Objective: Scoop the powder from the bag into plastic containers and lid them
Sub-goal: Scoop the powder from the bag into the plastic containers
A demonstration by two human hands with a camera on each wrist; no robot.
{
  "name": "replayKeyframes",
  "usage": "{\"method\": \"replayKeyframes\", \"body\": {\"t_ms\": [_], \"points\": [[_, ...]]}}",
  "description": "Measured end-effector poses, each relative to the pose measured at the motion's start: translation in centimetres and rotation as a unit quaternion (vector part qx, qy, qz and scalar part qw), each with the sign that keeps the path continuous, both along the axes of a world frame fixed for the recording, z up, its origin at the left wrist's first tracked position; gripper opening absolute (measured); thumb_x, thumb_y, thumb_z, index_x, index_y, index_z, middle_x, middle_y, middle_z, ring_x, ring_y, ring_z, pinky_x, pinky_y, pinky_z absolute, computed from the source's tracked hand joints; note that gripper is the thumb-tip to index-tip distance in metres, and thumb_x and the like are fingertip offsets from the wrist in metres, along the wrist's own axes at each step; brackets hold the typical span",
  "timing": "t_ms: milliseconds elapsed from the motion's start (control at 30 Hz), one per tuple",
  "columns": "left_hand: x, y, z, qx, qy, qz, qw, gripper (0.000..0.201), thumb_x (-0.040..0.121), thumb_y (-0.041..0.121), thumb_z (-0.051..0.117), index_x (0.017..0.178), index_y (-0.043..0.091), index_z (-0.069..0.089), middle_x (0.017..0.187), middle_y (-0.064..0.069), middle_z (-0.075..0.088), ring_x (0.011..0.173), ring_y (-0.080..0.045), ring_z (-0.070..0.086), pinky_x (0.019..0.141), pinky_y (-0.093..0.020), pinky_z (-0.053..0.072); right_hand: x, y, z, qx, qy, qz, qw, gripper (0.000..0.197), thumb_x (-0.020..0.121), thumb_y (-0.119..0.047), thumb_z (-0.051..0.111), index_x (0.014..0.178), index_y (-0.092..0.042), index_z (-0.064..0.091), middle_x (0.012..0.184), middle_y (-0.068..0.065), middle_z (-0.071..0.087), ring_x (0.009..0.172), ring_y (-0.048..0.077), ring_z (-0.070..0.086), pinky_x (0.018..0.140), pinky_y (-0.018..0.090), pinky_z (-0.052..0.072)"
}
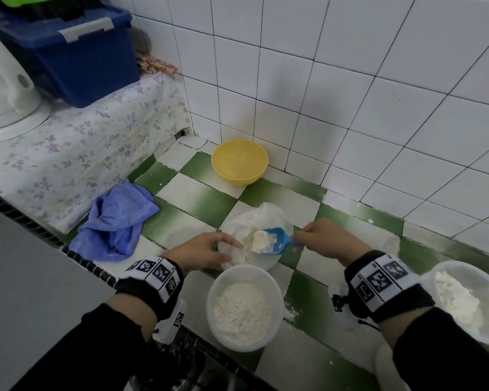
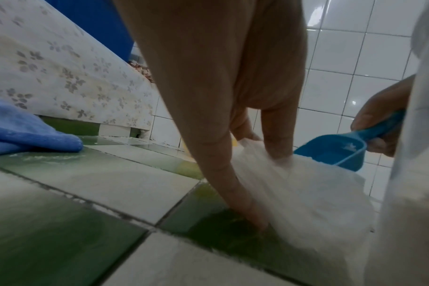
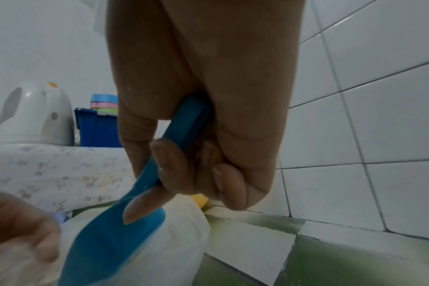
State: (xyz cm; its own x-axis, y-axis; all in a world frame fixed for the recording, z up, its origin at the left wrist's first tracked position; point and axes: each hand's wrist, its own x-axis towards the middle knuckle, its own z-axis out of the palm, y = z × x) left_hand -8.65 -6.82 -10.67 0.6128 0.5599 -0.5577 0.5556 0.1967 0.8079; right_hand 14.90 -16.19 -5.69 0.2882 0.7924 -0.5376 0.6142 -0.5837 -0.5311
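A clear plastic bag (image 1: 261,218) of white powder sits on the green-and-white tiled counter. My left hand (image 1: 209,251) grips the bag's near left edge (image 2: 269,154), holding its mouth open. My right hand (image 1: 325,237) grips the handle of a blue scoop (image 1: 274,239), which carries a lump of powder over the bag's mouth. In the right wrist view the fingers curl round the scoop handle (image 3: 184,125). A round plastic container (image 1: 244,306) partly filled with powder stands just in front of the bag. A second container (image 1: 463,300) with powder stands at the right edge.
A yellow bowl (image 1: 239,162) sits in the corner against the white tiled wall. A crumpled blue cloth (image 1: 116,221) lies left of the bag. A raised ledge under a floral cover (image 1: 76,153) carries a blue storage box (image 1: 76,57). Spilled powder (image 1: 291,311) dusts the counter.
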Motion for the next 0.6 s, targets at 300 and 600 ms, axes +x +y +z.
{"method": "replayKeyframes", "body": {"t_ms": [300,600], "points": [[0.3,1.4,-1.1,-0.025,0.014,0.084,0.996,0.036,0.090,-0.007,0.056,0.113,0.021,0.057,0.125,-0.014,0.055,0.105,-0.025,0.060,0.076,-0.028,0.059,-0.1,1.7,-0.8,-0.068,-0.009,0.020,0.997,0.028,0.084,-0.030,0.057,0.078,-0.005,0.070,0.065,0.001,0.053,0.058,0.011,0.042,0.056,0.020,0.037],[0.0,1.6,0.9,-0.054,0.039,0.036,0.997,0.053,0.090,-0.010,0.051,0.131,0.023,0.046,0.117,-0.013,0.055,0.092,-0.018,0.057,0.066,-0.020,0.056,-3.3,-0.7,-3.5,-0.075,0.108,-0.095,0.987,0.031,0.088,-0.030,0.051,0.091,-0.004,0.068,0.069,0.002,0.051,0.062,0.012,0.042,0.057,0.021,0.036]]}}
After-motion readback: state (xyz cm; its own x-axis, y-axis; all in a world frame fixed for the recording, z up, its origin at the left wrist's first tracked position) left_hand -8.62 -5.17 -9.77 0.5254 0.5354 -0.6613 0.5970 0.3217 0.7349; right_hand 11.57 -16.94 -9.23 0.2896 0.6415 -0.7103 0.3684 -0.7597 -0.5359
